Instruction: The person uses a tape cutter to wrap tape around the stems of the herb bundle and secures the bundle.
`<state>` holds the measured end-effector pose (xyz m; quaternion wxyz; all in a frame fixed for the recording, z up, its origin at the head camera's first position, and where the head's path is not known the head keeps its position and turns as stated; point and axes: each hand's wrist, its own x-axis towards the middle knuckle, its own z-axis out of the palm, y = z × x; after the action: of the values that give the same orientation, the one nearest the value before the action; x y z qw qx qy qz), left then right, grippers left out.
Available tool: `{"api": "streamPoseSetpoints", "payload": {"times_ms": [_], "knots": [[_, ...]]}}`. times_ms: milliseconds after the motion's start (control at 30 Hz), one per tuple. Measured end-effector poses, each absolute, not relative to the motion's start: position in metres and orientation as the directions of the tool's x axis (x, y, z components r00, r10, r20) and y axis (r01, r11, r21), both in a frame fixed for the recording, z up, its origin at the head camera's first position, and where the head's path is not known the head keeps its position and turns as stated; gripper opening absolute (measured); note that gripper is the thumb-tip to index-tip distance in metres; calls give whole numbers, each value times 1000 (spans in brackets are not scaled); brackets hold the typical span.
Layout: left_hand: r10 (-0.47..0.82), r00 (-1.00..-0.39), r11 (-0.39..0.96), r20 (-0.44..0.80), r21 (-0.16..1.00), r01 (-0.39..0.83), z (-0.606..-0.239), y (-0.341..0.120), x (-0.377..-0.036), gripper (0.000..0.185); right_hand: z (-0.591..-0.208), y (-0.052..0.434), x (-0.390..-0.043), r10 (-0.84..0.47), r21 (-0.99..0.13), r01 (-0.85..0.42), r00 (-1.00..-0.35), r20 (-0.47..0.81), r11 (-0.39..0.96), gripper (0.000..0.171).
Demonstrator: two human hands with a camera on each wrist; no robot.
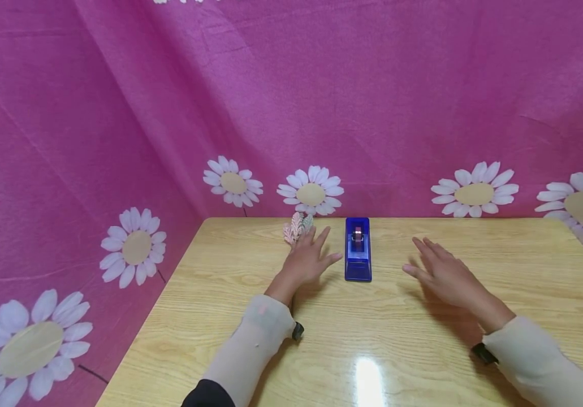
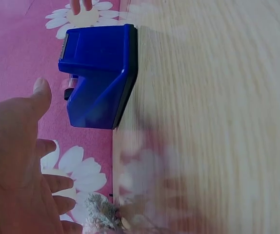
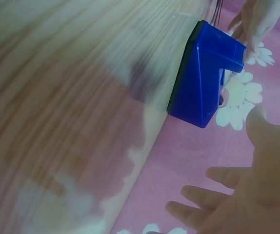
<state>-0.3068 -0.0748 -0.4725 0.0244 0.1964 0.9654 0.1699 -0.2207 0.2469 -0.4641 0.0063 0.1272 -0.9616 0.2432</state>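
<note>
Both hands hover low over the pale wood-grain bench [image 1: 383,333] with fingers spread and straight, gripping nothing. The left hand [image 1: 307,259] lies just to the left of a blue plastic tape dispenser [image 1: 358,249], its thumb pointing toward the dispenser's side without clearly touching it. Its fingertips reach toward a small cluster of pale pink and grey-green leaf-shaped paper cutouts [image 1: 297,226] that stand near the far edge of the bench, just beyond the fingers; whether the fingers touch them cannot be told. The right hand [image 1: 444,275] is set farther off on the dispenser's other side, with a clear strip of bare bench between them, palm down and fingers angled toward the far left.

The tape dispenser sits lengthwise in the middle of the far half of the bench, between the two hands, with its far end close to the back edge. A small dark roll shows in its top opening. In the left wrist view the dispenser [image 2: 101,73] appears as a solid blue wedge just past the open left palm [image 2: 13,165], and in the right wrist view the same wedge [image 3: 203,78] stands beyond the spread fingers [image 3: 198,195] of the right hand.

Pale sleeves [image 1: 255,345] cover both forearms. A pink cloth printed with white daisies [image 1: 311,189] hangs behind and to the left of the bench.
</note>
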Motion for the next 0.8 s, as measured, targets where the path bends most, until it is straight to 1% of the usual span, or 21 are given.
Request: {"api": "streamPoseSetpoints", "payload": {"times_ms": [100,333,567,800], "knots": [[393,-920,859,4,356,368,-473,-71,-309,76,-464,242,-222,-255,-475,-267,-963,91,839,82],[396,-918,856,-27,374,358,-474,-63,-312,77,-464,234,-225,-267,-508,-272,-960,84,817,81],[436,-899,811,-33,447,377,-471,-54,-311,74,-464,222,-231,-288,-560,-301,-951,115,771,78],[464,-883,773,-71,519,365,-472,-42,-317,71,-462,207,-237,-296,-605,-301,-949,111,737,75]]}}
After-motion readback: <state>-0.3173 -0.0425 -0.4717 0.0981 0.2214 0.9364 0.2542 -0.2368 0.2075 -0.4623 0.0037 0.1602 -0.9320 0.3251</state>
